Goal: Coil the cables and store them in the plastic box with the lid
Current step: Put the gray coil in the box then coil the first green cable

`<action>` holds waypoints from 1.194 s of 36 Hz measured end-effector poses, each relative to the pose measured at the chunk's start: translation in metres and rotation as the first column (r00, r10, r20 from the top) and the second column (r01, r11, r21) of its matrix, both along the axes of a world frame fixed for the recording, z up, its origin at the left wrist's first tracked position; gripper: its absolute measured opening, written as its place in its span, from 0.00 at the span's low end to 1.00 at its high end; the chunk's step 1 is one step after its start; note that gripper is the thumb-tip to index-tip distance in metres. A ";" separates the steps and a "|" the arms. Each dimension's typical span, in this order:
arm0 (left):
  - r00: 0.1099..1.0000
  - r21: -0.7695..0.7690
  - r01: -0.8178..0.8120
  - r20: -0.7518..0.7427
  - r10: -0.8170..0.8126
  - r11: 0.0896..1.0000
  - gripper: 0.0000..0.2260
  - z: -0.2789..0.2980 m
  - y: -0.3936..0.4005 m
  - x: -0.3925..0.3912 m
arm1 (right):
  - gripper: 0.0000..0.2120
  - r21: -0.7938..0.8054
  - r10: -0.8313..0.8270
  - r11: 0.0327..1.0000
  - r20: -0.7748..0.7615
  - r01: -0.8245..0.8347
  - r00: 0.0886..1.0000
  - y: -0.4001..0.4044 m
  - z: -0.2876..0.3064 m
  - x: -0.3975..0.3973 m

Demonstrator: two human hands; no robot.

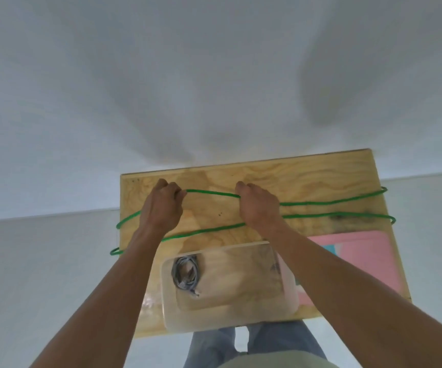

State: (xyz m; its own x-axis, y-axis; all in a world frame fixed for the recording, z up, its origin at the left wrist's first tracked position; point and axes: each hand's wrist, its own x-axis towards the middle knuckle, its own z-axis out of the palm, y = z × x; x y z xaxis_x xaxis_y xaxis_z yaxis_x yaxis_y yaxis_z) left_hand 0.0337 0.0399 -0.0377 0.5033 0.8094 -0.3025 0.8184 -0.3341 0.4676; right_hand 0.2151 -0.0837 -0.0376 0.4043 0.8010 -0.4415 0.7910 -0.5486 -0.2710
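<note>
A long green cable (321, 201) lies in wide loops across the plywood table (307, 176), overhanging its left and right edges. My left hand (162, 205) grips the cable near the far left of the table. My right hand (257, 205) grips it about a hand's width further right, with a short stretch of cable taut between them. Below my hands stands the clear plastic box (290, 293), open, with a coiled grey cable (185, 270) in its left end.
A pink lid or sheet (368, 258) lies flat at the table's right, partly under my right forearm. A white wall stands right behind the table. My legs show below the near edge, on a pale floor.
</note>
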 end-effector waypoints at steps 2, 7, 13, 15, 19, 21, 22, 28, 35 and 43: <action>1.000 0.058 -0.021 0.017 0.020 0.998 0.12 0.012 0.007 -0.001 | 0.18 0.001 -0.003 1.000 0.015 0.003 1.000 0.002 0.008 0.004; 0.981 0.156 -0.192 0.037 0.189 0.969 0.18 0.050 0.019 -0.020 | 0.09 0.254 -0.123 0.958 -0.066 0.136 0.990 0.014 0.050 0.010; 0.926 0.219 -0.297 0.304 0.224 0.930 0.20 0.098 0.015 -0.050 | 0.04 0.567 -0.069 0.814 -0.116 0.123 0.991 0.028 0.131 -0.014; 0.875 0.239 -0.352 0.428 0.228 0.905 0.20 0.117 0.008 -0.057 | 0.03 0.635 -0.065 0.759 -0.144 0.143 0.987 0.031 0.154 -0.026; 0.774 0.225 -0.433 0.589 0.233 0.873 0.18 0.166 0.000 -0.057 | 0.03 0.693 -0.070 0.678 -0.273 0.246 0.960 0.028 0.189 -0.043; 0.711 0.162 -0.455 0.658 0.247 0.876 0.18 0.191 -0.003 -0.053 | 0.05 0.700 -0.076 0.643 -0.343 0.309 0.936 0.025 0.197 -0.047; 0.668 0.108 -0.459 0.696 0.262 0.882 0.17 0.202 -0.005 -0.050 | 0.09 0.704 -0.081 0.635 -0.349 0.318 0.934 0.023 0.200 -0.048; 0.339 -0.423 -0.363 0.770 0.540 0.830 0.14 0.258 -0.024 -0.024 | 0.21 0.654 0.058 0.698 -0.456 0.290 0.888 -0.009 0.231 -0.069; 0.013 -0.785 -0.024 0.619 0.786 0.619 0.11 0.301 -0.041 -0.001 | 0.09 0.530 0.247 0.847 -0.471 0.048 0.847 -0.049 0.230 -0.083; 0.006 -0.724 0.053 0.689 0.724 0.688 0.14 0.329 -0.060 0.024 | 0.07 0.563 0.237 0.773 -0.686 0.294 0.688 -0.079 0.248 -0.044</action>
State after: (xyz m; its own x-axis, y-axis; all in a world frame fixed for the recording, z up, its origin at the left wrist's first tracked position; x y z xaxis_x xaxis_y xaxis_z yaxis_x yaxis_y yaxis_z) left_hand 0.0580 -0.0202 0.2917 0.3474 0.9094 -0.2285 -0.4800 0.3818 0.7898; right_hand 0.1706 -0.1630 0.2101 0.2214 0.9747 -0.0305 0.2031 -0.0766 -0.9761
